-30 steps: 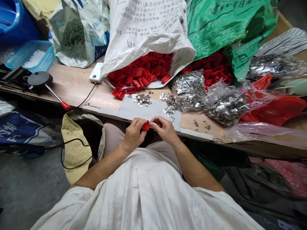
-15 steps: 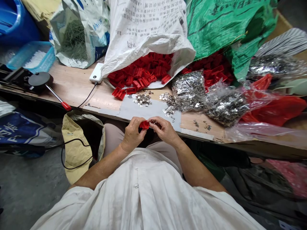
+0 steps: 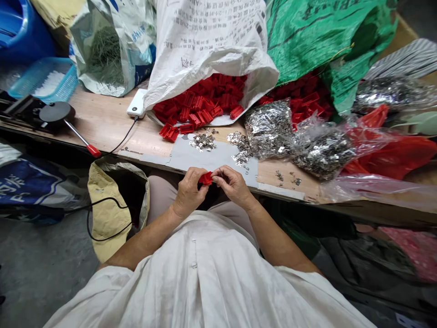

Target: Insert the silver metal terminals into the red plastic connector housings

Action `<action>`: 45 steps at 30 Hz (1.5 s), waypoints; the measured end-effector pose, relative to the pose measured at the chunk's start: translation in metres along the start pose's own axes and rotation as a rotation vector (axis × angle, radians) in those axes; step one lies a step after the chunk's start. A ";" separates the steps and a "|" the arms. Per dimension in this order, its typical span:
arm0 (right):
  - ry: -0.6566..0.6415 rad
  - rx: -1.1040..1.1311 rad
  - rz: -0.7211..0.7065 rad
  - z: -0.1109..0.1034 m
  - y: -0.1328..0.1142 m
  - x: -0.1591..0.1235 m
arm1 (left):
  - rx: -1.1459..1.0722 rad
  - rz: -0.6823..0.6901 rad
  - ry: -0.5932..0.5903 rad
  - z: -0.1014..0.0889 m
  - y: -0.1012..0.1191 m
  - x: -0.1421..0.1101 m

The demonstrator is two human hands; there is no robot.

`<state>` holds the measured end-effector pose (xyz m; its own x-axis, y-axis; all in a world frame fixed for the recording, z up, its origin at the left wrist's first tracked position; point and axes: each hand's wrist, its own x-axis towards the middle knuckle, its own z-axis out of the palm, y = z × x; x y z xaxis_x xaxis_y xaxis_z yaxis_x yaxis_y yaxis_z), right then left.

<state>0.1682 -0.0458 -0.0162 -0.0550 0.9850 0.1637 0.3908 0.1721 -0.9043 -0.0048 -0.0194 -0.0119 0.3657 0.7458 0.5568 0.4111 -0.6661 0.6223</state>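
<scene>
A small red plastic part [image 3: 205, 178] is pinched in my left hand [image 3: 188, 190], just in front of the table edge. The fingers of my right hand [image 3: 233, 184] are closed at the right end of this part; whatever they hold there is too small to make out. On the grey sheet [image 3: 218, 157] beyond my hands lies a small pile of metal pieces [image 3: 203, 142], with another loose heap [image 3: 241, 148] to its right. Many more red plastic parts [image 3: 201, 107] spill from the mouth of a white woven sack [image 3: 215, 27].
Clear bags of metal pieces [image 3: 268, 130] and a green sack [image 3: 324, 41] stand to the right. At left are a white power bank [image 3: 137, 104] with a cable, a red-handled lever tool [image 3: 78, 134] and a blue basket [image 3: 64, 86]. An open yellowish sack [image 3: 105, 223] stands below the edge.
My right fingers have shifted very slightly at the end of the red plastic part. My left hand keeps its hold, and the piles on the table look the same.
</scene>
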 end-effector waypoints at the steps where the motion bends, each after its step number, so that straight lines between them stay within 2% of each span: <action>1: 0.004 0.001 0.011 0.001 0.000 0.000 | 0.006 -0.001 0.000 0.000 0.000 0.000; 8: 0.031 0.084 0.105 0.002 -0.001 -0.002 | 0.009 0.030 -0.001 0.001 0.000 -0.001; 25: 0.036 -0.064 0.149 0.000 -0.011 -0.004 | 0.033 0.036 -0.003 0.002 -0.003 -0.005; 35: 0.075 -0.124 0.224 0.000 -0.018 0.000 | 0.042 0.066 -0.052 0.003 -0.002 -0.007; 40: 0.046 -0.006 0.290 -0.001 -0.012 0.004 | 0.021 0.062 -0.036 0.003 -0.001 -0.007; 45: -0.090 0.398 0.357 -0.004 -0.004 0.007 | -0.046 0.051 0.008 0.002 0.000 -0.005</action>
<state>0.1700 -0.0396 -0.0101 -0.0678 0.9775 -0.1997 0.0225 -0.1986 -0.9798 -0.0049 -0.0232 -0.0161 0.3781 0.7107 0.5932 0.3528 -0.7031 0.6174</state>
